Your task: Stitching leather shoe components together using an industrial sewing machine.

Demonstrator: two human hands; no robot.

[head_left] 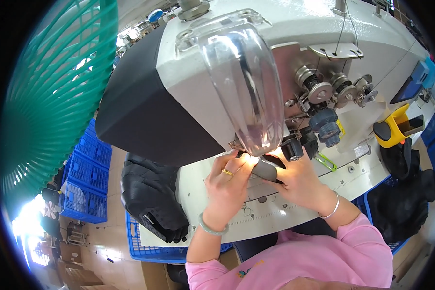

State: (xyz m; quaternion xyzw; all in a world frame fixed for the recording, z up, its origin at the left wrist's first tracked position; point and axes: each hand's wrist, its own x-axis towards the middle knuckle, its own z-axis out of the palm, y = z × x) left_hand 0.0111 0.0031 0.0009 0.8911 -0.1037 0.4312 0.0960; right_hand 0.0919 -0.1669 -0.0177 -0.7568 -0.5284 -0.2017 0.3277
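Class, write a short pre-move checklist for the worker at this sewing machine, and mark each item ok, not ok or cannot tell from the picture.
1. Both hands on the workpiece: left hand and right hand hold the small dark piece. Ok.
2. Piece under the needle area, lit by the lamp: ok.
3. Fingertips away from the needle: hidden behind the clear guard. Cannot tell.
4. Thread routed through the tension discs: too fine to see. Cannot tell.
5. Stack of black pieces within the left hand's reach: ok.
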